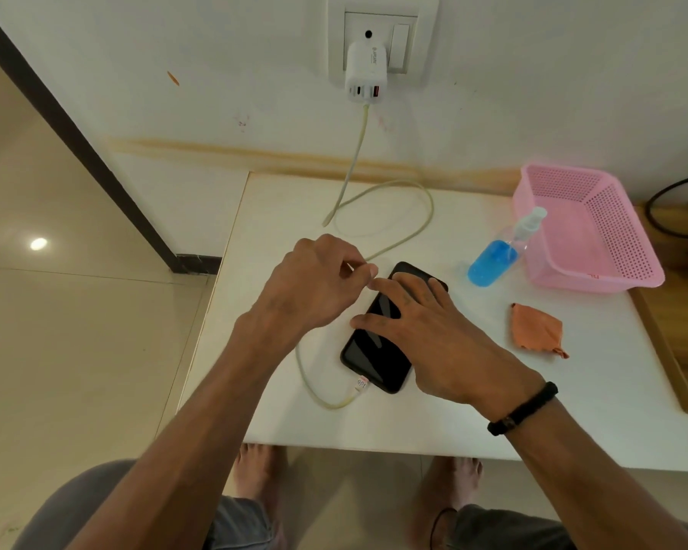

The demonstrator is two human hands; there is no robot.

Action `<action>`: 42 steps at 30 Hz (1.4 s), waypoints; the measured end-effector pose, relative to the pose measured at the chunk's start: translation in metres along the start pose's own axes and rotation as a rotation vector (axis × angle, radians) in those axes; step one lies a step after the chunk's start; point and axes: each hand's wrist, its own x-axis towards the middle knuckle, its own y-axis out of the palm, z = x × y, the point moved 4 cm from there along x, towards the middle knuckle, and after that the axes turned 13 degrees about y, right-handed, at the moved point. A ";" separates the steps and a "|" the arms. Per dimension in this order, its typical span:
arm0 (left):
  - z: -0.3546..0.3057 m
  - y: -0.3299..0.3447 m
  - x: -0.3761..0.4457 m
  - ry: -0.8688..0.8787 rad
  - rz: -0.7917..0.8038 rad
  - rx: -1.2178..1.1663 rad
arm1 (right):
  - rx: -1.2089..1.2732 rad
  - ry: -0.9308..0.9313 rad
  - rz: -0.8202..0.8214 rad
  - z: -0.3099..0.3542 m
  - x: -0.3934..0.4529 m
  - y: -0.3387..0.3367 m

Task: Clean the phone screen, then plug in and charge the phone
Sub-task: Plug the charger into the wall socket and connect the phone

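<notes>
A black phone (pixel 378 351) lies screen up on the white table (pixel 433 422), its screen dark. A pale cable (pixel 414 228) runs from the white charger (pixel 365 71) in the wall socket, loops over the table and ends in a plug (pixel 361 385) at the phone's near end. My right hand (pixel 433 331) rests flat on the phone with fingers spread. My left hand (pixel 314 287) hovers left of the phone's far end, thumb and fingers pinched on the cable. An orange cloth (pixel 537 331) lies crumpled to the right. A spray bottle (pixel 497 260) of blue liquid leans against the basket.
A pink plastic basket (pixel 596 248) stands at the table's far right. Beyond it are a wooden surface (pixel 684 311) and a black cord (pixel 660 204). The wall rises directly behind the table. Bare feet (pixel 255 470) show below the near edge.
</notes>
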 end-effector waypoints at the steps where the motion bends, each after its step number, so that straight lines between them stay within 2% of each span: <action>1: -0.004 -0.003 0.000 0.012 -0.050 -0.010 | 0.045 0.008 -0.014 0.000 0.000 -0.002; 9: -0.040 -0.039 0.005 0.099 -0.576 -0.208 | 0.439 0.227 -0.402 -0.016 0.017 -0.033; 12: -0.051 -0.042 0.011 0.136 -0.709 -0.194 | 0.590 0.320 -0.531 -0.024 0.025 -0.042; 15: -0.058 -0.042 0.014 0.122 -0.796 -0.179 | 0.658 0.362 -0.590 -0.031 0.037 -0.054; 20: -0.061 -0.038 0.018 0.106 -0.748 -0.118 | 0.652 0.390 -0.603 -0.045 0.063 -0.082; 24: -0.061 -0.032 0.019 0.170 -0.656 0.095 | 0.617 0.426 -0.587 -0.045 0.093 -0.105; 28: -0.064 -0.026 0.022 0.219 -0.654 0.203 | 0.516 0.402 -0.544 -0.042 0.116 -0.109; 34: -0.067 -0.018 0.026 0.211 -0.616 0.159 | 0.511 0.449 -0.471 -0.049 0.132 -0.110; 42: -0.064 -0.020 0.025 0.156 -0.581 0.131 | 0.497 0.465 -0.474 -0.049 0.137 -0.125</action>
